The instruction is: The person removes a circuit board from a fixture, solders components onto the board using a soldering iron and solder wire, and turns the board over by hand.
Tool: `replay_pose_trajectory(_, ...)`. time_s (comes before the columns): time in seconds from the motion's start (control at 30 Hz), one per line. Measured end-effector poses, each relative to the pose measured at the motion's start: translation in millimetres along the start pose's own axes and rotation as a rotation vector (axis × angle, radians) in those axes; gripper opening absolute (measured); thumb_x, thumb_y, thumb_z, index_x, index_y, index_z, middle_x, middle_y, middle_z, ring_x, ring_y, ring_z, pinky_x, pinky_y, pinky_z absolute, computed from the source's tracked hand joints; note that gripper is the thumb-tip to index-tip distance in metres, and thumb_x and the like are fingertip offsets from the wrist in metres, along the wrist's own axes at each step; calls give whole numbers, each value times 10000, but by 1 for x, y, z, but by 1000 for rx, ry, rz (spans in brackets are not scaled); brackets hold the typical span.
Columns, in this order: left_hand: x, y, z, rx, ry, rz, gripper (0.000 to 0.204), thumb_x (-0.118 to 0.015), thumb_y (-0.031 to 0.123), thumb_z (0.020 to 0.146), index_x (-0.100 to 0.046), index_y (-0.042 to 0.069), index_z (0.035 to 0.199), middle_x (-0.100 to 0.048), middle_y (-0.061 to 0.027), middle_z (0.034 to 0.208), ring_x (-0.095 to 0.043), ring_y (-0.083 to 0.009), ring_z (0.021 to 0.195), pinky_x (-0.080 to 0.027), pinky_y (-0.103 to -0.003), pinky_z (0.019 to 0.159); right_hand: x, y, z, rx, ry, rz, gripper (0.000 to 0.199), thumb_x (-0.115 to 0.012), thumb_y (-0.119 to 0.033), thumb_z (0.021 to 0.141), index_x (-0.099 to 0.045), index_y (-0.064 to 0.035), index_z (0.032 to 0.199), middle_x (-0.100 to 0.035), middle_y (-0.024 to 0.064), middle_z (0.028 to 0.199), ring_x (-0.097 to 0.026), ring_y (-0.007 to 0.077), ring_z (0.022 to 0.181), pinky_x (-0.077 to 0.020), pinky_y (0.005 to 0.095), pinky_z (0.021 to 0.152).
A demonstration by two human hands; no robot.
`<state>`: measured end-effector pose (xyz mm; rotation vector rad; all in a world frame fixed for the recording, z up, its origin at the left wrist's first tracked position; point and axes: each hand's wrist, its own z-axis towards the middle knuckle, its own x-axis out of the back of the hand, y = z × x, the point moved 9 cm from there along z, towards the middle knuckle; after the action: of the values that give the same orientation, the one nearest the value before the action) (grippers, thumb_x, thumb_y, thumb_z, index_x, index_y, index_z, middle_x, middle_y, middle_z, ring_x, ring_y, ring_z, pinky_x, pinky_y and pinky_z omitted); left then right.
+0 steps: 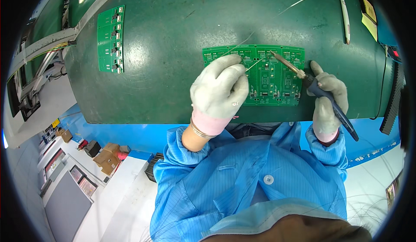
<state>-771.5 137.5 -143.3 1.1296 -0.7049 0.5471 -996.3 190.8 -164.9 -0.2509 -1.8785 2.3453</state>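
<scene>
A green circuit board panel (275, 79) lies flat on the green bench in front of me. My right hand (329, 92), in a white glove, is closed around the dark blue handle of a soldering iron (320, 90). The iron's tip points up and left, at the panel's upper middle part. My left hand (220, 86), also gloved, pinches a thin solder wire (255, 64) over the panel's left part. The wire's short end runs toward the iron's tip. Its long tail rises away to the upper right. The left hand covers the panel's lower left corner.
A second green board (111, 40) with a row of parts lies at the bench's left. A pale stick-like tool (344, 16) and yellow notes (369, 23) are at the far right. A dark cable (383, 83) hangs beside a black ridged strip (393, 99). A metal frame rail (54, 42) borders the left side.
</scene>
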Motion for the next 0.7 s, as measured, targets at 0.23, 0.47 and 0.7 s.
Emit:
replay_pose_trajectory(0.23,26,-12,-5,19,98,72,150,-659,-53,658,-681,36,777,-692,-67,963,-602,-136,650,-485,-229,553,-20,-2,-1,46,-36,113,167,-609,-202,882,-586,-44,927,-580,82,778,-569,198,756,-315,554,1075)
replay_pose_trajectory(0.47,29,-21,-7,19,68,97,159,-656,-45,629,-666,45,761,-685,-56,959,-610,-156,688,-498,-240,604,-43,-15,2,141,-94,-60,169,-636,-201,860,-588,-49,914,-582,77,745,-568,187,695,-328,543,1070)
replay_pose_trajectory(0.7,29,-29,-8,66,90,61,175,-651,-23,609,-659,73,756,-678,-28,961,-617,-178,748,-511,-260,681,-58,-12,1,141,-89,-209,168,-657,-194,839,-602,-47,899,-596,67,702,-565,167,636,-357,491,1067)
